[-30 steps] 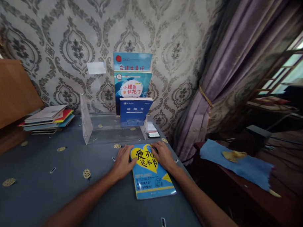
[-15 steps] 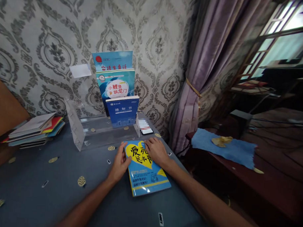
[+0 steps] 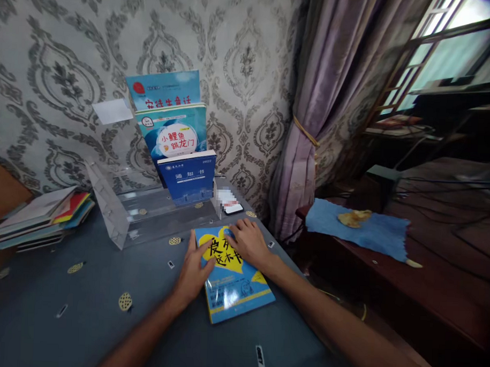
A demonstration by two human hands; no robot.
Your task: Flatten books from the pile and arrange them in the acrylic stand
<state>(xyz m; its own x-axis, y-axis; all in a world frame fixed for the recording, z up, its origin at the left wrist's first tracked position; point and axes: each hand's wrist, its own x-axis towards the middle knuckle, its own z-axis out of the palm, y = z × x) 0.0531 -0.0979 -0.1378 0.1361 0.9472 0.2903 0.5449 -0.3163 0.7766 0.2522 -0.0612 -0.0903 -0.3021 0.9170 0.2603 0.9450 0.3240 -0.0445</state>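
A blue paperback book point(image 3: 235, 303) with a yellow heart and black Chinese characters lies face up, closed, on the dark table. My left hand point(image 3: 191, 272) rests at its left edge, fingers apart, some along the edge and others over the cover. Across the upper right part of the cover lies my right hand point(image 3: 248, 245), fingers stretched out and hiding some characters. Behind the book, a clear acrylic rack point(image 3: 111, 205) holds a dark blue booklet point(image 3: 188, 184), a teal picture book point(image 3: 178, 138) and a light blue book point(image 3: 168, 87) in stepped rows.
A pile of books and papers point(image 3: 38, 216) sits at the left. A phone point(image 3: 230, 203) lies beside the rack's right end. To the right are a tied purple curtain point(image 3: 307, 111) and a dark red surface with a blue cloth point(image 3: 359, 233). The patterned wall rises behind.
My left hand's fingers have shifted from gripping the book's left edge to spreading partly over its cover. My right hand stays on the upper right. The view has turned slightly right.
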